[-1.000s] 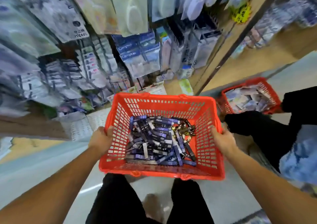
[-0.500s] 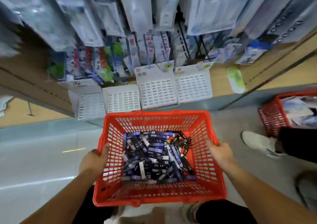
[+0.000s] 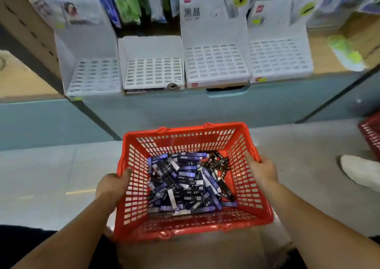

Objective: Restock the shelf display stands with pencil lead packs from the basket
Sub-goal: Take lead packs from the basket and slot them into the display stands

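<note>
Red basket [image 3: 191,143]: plastic, lattice walls, open top. I see it carried between the two hands, with pale floor [image 3: 51,176] showing on either side of it.
Pencil lead packs [image 3: 185,182]: all inside the basket, a loose heap on its bottom. Most are blue or purple and a few black ones lie toward its far right corner. None is in a hand.
Left hand [image 3: 112,186]: grips the basket's left rim, thumb hooked over the inside of the wall and the other fingers curled round the outside.
Right hand [image 3: 262,171]: grips the basket's right rim, with the thumb lying inside against the wall and the fingers wrapped over the edge.
Display stands [image 3: 216,63]: four white slotted stands in a row beyond the basket's far side, touching or nearly touching. I read every slot as unfilled.
Shelf [image 3: 320,48]: wood-toned board under the stands, beyond and above the basket.
Hanging packets [image 3: 127,1]: blurred, behind the stands, farther from the basket.
Green-and-white item [image 3: 345,52]: on the shelf, beyond the basket to its right. I cannot tell what it is.
Second red basket [image 3: 370,133]: well right of the basket, cut off by the frame edge.
White shoe [image 3: 359,174]: on the floor, right of the basket.
</note>
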A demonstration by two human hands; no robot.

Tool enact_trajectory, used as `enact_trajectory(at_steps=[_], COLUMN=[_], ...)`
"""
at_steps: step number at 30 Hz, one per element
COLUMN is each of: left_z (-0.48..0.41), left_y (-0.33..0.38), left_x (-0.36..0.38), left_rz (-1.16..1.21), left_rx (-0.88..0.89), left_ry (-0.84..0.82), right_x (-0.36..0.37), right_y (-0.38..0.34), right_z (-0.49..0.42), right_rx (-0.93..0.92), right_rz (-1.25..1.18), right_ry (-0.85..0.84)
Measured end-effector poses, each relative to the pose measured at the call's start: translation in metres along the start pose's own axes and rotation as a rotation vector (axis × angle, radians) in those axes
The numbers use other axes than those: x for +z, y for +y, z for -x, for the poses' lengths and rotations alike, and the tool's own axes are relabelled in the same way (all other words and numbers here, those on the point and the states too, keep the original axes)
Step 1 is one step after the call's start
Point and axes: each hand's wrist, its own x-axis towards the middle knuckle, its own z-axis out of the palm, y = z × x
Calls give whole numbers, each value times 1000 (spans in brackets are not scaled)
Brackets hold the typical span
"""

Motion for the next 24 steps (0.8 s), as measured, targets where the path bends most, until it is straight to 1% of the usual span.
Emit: enact_trajectory(at_steps=[3,6,9,10,11,12,14,15,16,17,18,19,21,22,24], left_z=[-9,-8,-3,-1,1,4,19,27,34,36,39,36,31,26,10], left_y=[-7,-11,-13,-10,-7,-1,8,12,16,19,23,27,35,38,47], left_x=[6,4,-3,-5,-7,-9,-11,-10,-7,-4,2,9,24,33,50], left_rz=[63,114,141,142,112,36,-194,-272,-311,-355,-368,-381,-427,-454,-523], left_rx=[44,73,59,60,76,128,346,497,645,740,794,798,744,724,683], left_ry=[15,-13,-112,-127,-110,-64,127,210,243,215,140,39,-167,-234,-307], right_x=[7,9,10,9,11,13,20,25,31,38,46,56,79,92,118], right_y=[-3,-11,-20,-25,-30,-34,-41,-48,-54,-62,-68,-72,-76,-75,-70], right_z=[-1,1,13,21,28,37,57,65,71,77,78,77,69,60,37], right_rx=[-37,-16,-4,-18,-47,-118,-356,-484,-573,-621,-615,-599,-585,-580,-578], right_rz=[19,27,60,160,310,493,760,849,932,966,958,925,885,884,877], right_ry=[2,33,34,34,48,85,123,79,-13,-116,-224,-320,-460,-501,-555])
